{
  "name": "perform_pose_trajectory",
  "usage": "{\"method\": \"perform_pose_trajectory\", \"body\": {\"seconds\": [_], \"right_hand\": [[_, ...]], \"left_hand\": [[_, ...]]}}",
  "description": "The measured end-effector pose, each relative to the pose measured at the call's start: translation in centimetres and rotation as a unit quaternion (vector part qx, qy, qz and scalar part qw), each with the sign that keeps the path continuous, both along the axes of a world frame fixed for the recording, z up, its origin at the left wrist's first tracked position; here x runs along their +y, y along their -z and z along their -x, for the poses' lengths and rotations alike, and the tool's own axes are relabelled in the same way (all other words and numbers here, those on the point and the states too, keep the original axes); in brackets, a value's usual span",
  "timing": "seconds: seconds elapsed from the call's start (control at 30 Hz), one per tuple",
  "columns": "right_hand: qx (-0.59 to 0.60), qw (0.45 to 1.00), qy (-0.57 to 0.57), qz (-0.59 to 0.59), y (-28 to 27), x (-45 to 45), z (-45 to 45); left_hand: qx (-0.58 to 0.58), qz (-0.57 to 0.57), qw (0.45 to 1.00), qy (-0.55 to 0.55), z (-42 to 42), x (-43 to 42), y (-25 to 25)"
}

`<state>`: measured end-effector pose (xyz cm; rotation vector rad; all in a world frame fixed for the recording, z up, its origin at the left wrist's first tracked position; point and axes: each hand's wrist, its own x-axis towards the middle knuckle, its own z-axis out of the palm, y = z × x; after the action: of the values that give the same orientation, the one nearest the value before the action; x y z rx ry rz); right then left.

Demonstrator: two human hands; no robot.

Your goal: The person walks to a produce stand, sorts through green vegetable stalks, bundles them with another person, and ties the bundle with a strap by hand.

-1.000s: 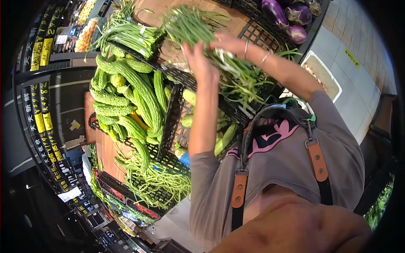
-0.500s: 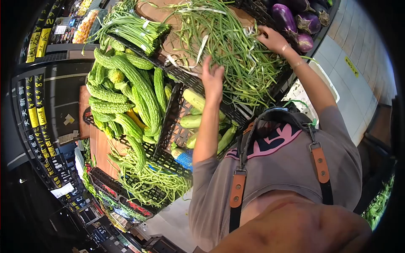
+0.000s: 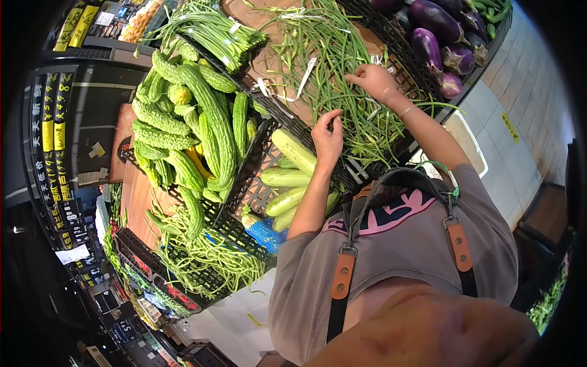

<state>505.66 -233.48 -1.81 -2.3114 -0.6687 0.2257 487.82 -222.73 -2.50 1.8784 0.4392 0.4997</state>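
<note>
Loose green garlic scapes (image 3: 367,125), some with white ties among them, lie tangled in a black crate in front of me. My right hand (image 3: 376,84) is over the far right part of the pile, its fingers curled in a pinch on some scapes. At the near left edge of the pile is my left hand (image 3: 328,137), thumb and forefinger drawn together; what lies between them is too small to make out. A white tie (image 3: 304,76) rests on the brown board beyond it. To the left lies a bundle of tied green stalks (image 3: 214,40).
Bitter melons (image 3: 208,122) heap up on the left, with pale green squashes (image 3: 284,177) in a crate beside my left forearm. Long beans (image 3: 208,254) lie nearer me. Purple eggplants (image 3: 434,24) fill the back right. A white bin (image 3: 468,144) stands below my right arm.
My right hand has moved left and inward over the scapes. My left hand has drawn back toward me, its fingers closing to a pinch. The view has shifted slightly.
</note>
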Motion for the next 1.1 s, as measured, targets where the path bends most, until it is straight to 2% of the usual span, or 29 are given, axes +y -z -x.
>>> {"method": "perform_pose_trajectory", "body": {"seconds": [0.03, 0.07, 0.17, 0.23, 0.3, 0.33, 0.37, 0.4, 0.43, 0.47, 0.53, 0.57, 0.63, 0.7, 0.8, 0.93, 1.1], "right_hand": [[-0.002, 0.999, -0.006, 0.041, -0.1, 0.9, -0.2], [0.051, 0.989, -0.017, 0.138, -0.4, 2.0, -0.7], [0.034, 0.985, -0.005, 0.172, 1.3, 4.1, -0.8], [0.029, 0.988, -0.012, 0.151, -0.2, 4.4, -1.0], [0.024, 0.997, 0.017, -0.066, -1.5, 3.9, -1.3], [-0.113, 0.973, 0.038, -0.198, -1.3, 4.2, -1.7], [-0.113, 0.974, 0.038, -0.195, -1.6, 4.2, -2.0], [-0.021, 0.947, 0.024, -0.318, -4.2, 4.0, -1.8], [0.072, 0.898, 0.011, -0.434, -6.1, 3.6, -1.6], [0.071, 0.899, 0.012, -0.431, -7.2, 2.9, -1.3], [0.168, 0.909, -0.064, -0.377, -8.4, 1.7, 0.0], [0.169, 0.909, -0.065, -0.375, -8.1, 1.3, 1.0], [0.287, 0.912, -0.097, -0.278, -6.5, 0.5, 3.2], [0.355, 0.881, -0.15, -0.273, -4.1, -0.5, 5.4], [0.361, 0.891, -0.171, -0.215, -2.1, -1.4, 8.7], [0.433, 0.861, -0.165, -0.21, -0.5, -2.8, 10.2], [0.433, 0.865, -0.141, -0.211, 0.0, -5.2, 10.2]], "left_hand": [[-0.004, -0.001, 1.0, -0.002, 0.0, 0.0, -0.1], [0.001, 0.025, 1.0, -0.002, 0.1, -0.1, -0.2], [0.007, 0.061, 0.998, -0.003, 0.1, 0.0, -0.2], [-0.004, 0.067, 0.998, 0.003, 0.0, 0.3, 0.1], [-0.004, 0.072, 0.997, 0.006, 0.0, 0.4, 0.4], [-0.012, 0.093, 0.996, 0.01, 0.1, 0.4, 0.4], [-0.02, 0.115, 0.993, 0.015, 0.1, 0.3, 0.4], [-0.033, 0.12, 0.992, 0.023, 0.0, 0.3, 0.4], [-0.033, 0.123, 0.992, 0.023, -0.1, 0.2, 0.4], [-0.036, 0.138, 0.989, 0.023, -0.2, 0.2, 0.4], [-0.031, 0.153, 0.988, 0.022, -0.1, 0.1, -0.3], [-0.031, 0.155, 0.987, 0.02, -0.1, 0.1, -0.5], [-0.062, 0.277, 0.958, 0.034, -0.1, 0.5, -0.6], [-0.079, 0.289, 0.953, 0.031, -0.2, 1.0, -0.2], [-0.117, 0.392, 0.911, 0.049, -0.1, 1.1, -0.5], [-0.113, 0.401, 0.907, 0.066, 0.0, 1.5, -0.5], [-0.102, 0.384, 0.916, 0.056, 0.0, 1.2, -0.8]]}}
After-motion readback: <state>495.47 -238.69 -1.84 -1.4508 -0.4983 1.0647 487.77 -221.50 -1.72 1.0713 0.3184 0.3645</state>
